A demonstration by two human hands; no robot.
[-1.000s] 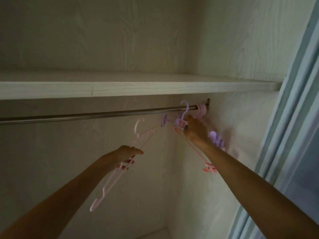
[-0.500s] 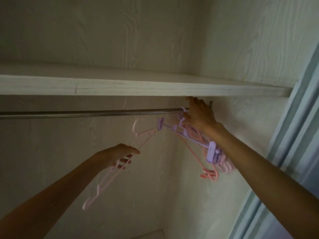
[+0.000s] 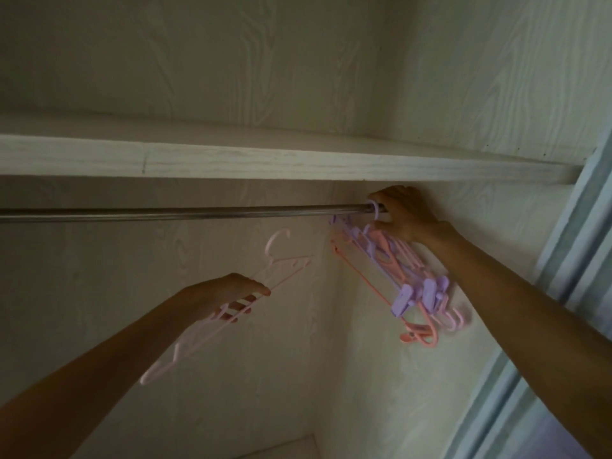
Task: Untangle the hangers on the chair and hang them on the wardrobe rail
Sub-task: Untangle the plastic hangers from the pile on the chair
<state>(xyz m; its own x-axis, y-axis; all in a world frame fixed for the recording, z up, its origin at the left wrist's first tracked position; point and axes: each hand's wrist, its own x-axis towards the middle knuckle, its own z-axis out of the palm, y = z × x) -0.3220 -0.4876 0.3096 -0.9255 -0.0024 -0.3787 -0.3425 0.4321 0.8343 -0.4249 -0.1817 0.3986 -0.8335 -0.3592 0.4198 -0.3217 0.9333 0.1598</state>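
**Hangers at the far right end of the rail, one more held below**

We cannot count the hangers bunched at the right: lilac (image 3: 381, 256), pink and coral (image 3: 420, 336) ones overlap in dim light, and our right forearm covers the rail's end fitting. The chair is out of view, and both arms are cut off by the lower edge of the picture.

We are looking up into a pale wood-grain wardrobe (image 3: 231, 61). A shelf (image 3: 265, 162) runs across above a metal rail (image 3: 182, 213), and a blue-grey door frame (image 3: 569, 243) stands at the right.

Our right hand (image 3: 405, 215) reaches up under the shelf at the rail's right end, thumb and fingers curled around the lilac hook (image 3: 375, 208) that sits over the rail. The bunch hangs from there, slanting down to the right beside the side wall, with clips at its lower end.

Our left hand (image 3: 225, 293) is lower and well apart, gripping a pale pink hanger (image 3: 198, 339) at its middle. That hanger is tilted, its hook (image 3: 276, 241) pointing up just below the rail without touching it.
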